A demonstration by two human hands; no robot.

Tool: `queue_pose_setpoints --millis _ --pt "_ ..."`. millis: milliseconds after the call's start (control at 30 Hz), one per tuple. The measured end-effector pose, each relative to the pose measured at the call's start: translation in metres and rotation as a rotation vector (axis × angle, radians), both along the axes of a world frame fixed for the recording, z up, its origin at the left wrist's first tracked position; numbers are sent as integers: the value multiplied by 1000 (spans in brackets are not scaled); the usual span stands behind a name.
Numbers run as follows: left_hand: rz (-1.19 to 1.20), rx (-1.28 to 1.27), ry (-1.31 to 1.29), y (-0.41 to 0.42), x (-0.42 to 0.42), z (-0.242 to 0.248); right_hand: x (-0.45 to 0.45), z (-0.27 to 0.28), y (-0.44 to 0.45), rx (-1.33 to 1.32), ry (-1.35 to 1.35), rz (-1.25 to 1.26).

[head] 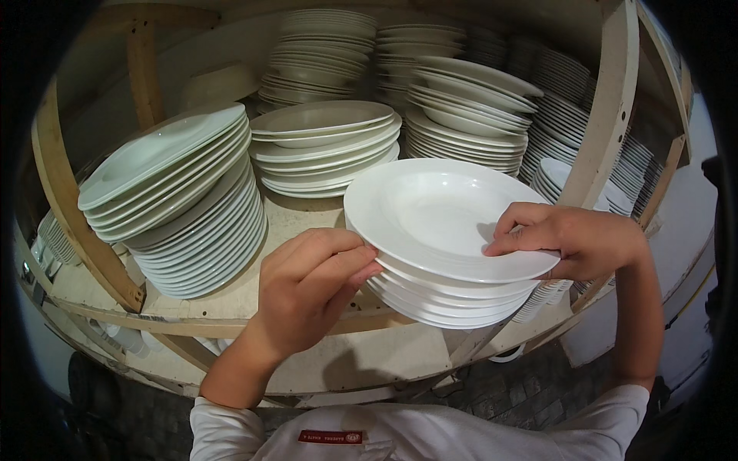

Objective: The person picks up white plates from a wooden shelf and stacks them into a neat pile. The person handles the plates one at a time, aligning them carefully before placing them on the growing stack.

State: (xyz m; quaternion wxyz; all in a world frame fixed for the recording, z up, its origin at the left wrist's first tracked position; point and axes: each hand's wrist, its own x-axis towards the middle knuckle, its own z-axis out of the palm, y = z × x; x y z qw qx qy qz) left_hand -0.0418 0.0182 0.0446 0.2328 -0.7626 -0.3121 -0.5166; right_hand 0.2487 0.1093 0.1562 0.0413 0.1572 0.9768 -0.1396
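Observation:
A stack of white plates [455,305] stands at the front edge of the wooden shelf, in the middle of the head view. On top lies a wide-rimmed deep white plate [432,207]. My right hand [548,239] pinches the right part of its rim, with fingers on the upper face and the thumb side hidden in part. At the stack's left side, my left hand [323,282] has its fingertips against the plate rims; whether it grips one I cannot tell.
A tall plate stack [196,230] with tilted upper plates stands left. Behind are a lower stack [326,150], a mixed stack [470,121] and more piles. Wooden posts [605,104] rise right and left [75,213]. Below the shelf's front edge [219,328] lies another level.

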Motion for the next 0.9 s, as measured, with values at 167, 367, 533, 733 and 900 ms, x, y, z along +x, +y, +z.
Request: queue_pose_setpoints --millis 167,367,533,733,900 --pt "-6 26 11 2 2 -1 1 1 11 -23 -22 58" --pt "-2 53 30 3 2 -1 5 -1 19 -72 -8 87" --pt "-39 97 27 5 3 -4 6 -5 24 -93 15 138" --pt "-27 129 -3 5 4 -7 -7 11 13 -126 -67 113" --pt "-37 121 -59 5 8 -9 -79 36 33 450 365 175"
